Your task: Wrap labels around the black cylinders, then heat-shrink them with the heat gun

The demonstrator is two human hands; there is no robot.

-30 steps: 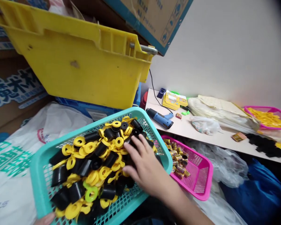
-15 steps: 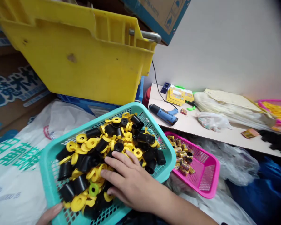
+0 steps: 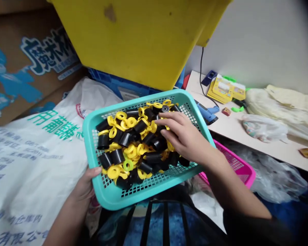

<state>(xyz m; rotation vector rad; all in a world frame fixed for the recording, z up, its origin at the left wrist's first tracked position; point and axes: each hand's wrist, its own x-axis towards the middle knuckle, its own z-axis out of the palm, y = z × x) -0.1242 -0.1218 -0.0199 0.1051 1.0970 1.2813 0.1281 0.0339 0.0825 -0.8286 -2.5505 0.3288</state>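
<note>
The left hand (image 3: 86,184) grips the lower left corner of a turquoise plastic basket (image 3: 88,143), its thumb laid over the rim and its fingers hidden beneath or behind the wall, so how tightly they curl cannot be told. The right hand (image 3: 182,136) reaches in over the right side of the basket, palm down, grasp relaxed, with the fingers extended, slightly bent and a little parted; the fingertips lie at the heap of parts, seemingly touching it, and whether anything is pinched under them cannot be seen. The heap mixes short black plastic cylinders (image 3: 117,156) with flat yellow plastic rings (image 3: 121,115), some tilted or overlapping, and one yellow-green ring (image 3: 128,165) sits near its lower left part. The basket is tilted in view, just above the person's dark and blue patterned clothing (image 3: 156,225). Behind its right end a pink basket (image 3: 251,176) is partly covered by the turquoise one and the right forearm. A blue heat gun (image 3: 207,112) lies on the pale table (image 3: 226,128) beyond. A yellow crate (image 3: 138,44) stands behind the turquoise basket, and a white printed sack (image 3: 74,150) spreads at its left.
</note>
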